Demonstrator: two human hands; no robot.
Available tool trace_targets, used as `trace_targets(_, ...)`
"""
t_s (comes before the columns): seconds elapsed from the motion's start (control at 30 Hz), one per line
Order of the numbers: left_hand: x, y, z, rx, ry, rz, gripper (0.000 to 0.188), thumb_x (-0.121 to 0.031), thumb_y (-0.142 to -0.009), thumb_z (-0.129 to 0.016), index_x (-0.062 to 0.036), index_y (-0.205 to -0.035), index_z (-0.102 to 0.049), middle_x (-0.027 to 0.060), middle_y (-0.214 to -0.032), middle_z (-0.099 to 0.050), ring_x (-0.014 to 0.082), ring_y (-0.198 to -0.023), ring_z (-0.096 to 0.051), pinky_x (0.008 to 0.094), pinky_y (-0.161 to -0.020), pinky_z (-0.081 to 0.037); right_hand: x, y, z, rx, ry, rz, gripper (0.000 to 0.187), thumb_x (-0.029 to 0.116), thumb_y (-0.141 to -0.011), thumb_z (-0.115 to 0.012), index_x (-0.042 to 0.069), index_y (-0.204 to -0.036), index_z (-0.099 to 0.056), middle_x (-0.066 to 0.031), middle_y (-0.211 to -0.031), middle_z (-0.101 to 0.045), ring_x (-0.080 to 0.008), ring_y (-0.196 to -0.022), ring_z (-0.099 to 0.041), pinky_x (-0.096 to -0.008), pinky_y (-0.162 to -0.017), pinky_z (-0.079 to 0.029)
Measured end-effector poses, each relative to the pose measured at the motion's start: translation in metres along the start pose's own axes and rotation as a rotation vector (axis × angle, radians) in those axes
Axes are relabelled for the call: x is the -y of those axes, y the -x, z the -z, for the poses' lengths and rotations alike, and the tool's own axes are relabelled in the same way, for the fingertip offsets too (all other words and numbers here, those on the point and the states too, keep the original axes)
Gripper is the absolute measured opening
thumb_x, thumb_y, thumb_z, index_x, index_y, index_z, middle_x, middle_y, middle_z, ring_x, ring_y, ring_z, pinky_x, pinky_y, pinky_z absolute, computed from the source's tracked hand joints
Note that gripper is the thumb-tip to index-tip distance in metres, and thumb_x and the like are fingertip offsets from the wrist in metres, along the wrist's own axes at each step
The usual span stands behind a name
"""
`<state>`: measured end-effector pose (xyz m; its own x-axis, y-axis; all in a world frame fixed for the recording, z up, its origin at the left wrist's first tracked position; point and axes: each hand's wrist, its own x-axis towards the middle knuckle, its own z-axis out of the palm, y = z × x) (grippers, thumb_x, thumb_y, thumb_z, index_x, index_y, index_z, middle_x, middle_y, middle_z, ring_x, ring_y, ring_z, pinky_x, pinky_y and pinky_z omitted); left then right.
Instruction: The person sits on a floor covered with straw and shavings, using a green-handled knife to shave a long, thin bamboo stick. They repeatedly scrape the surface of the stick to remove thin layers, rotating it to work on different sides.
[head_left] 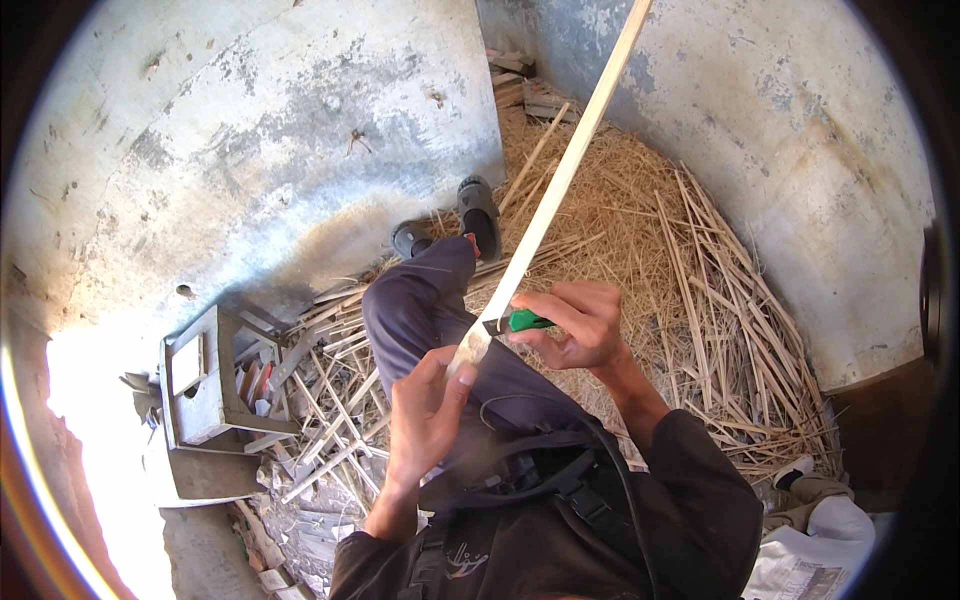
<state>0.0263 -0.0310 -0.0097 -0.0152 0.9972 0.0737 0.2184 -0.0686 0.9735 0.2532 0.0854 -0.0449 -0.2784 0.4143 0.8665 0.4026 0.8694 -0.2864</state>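
Note:
A long, pale bamboo strip (pixel 562 185) slants from my lap up past the top edge of the picture. My left hand (pixel 428 412) pinches its lower end between thumb and fingers, near a brownish node mark. In my right hand (pixel 580 325) is a knife with a green handle (pixel 526 320), held between thumb and fingers. Its short dark blade rests against the strip just above my left hand. Part of the handle is hidden by my fingers. Both hands are over my bent legs in dark trousers (pixel 415 300).
Fine shavings (pixel 625 240) cover the floor ahead, with many thin split strips (pixel 735 330) heaped along the right wall. More strips and scraps lie at left beside a small wooden box (pixel 205 390) holding odds and ends. Worn plaster walls (pixel 330 120) close in; white sacking (pixel 815 555) lies lower right.

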Motion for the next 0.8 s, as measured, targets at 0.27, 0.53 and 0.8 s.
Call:
trace_targets(0.27,-0.005,0.005,0.006,0.005,-0.086,0.044,0.022,-0.012,-0.110,-0.069,0.0043,-0.125,-0.071,0.0013,-0.087,-0.071,0.0042,-0.080,-0.056,0.0238,-0.071,-0.046,-0.030,0.010,-0.008,-0.205,-0.063,-0.072,0.029,0.033,-0.094,-0.086,0.007,-0.108,-0.084,-0.0040,-0.077,-0.078,-0.0133,-0.055,-0.066,-0.0285,-0.048,-0.051)
trace_targets(0.53,0.016,0.024,0.008,0.084,-0.197,0.077,0.018,-0.017,-0.107,-0.074,-0.0013,-0.116,-0.073,-0.0014,-0.069,-0.061,0.0035,-0.062,-0.047,0.0269,-0.056,-0.036,-0.096,0.021,0.035,-0.314,-0.008,-0.468,0.038,0.037,-0.109,-0.069,0.001,-0.108,-0.080,0.0012,-0.067,-0.063,-0.0068,-0.056,-0.050,-0.0281,-0.051,-0.038)
trace_targets(0.8,0.015,0.014,0.013,0.014,-0.130,0.105,0.021,-0.016,-0.108,-0.071,0.0001,-0.122,-0.070,0.0046,-0.077,-0.069,0.0077,-0.071,-0.059,0.0290,-0.066,-0.047,-0.062,0.032,0.003,-0.173,-0.623,-0.647,0.041,0.034,-0.108,-0.071,0.004,-0.136,-0.072,0.0062,-0.075,-0.058,-0.0039,-0.063,-0.049,-0.0240,-0.055,-0.038)
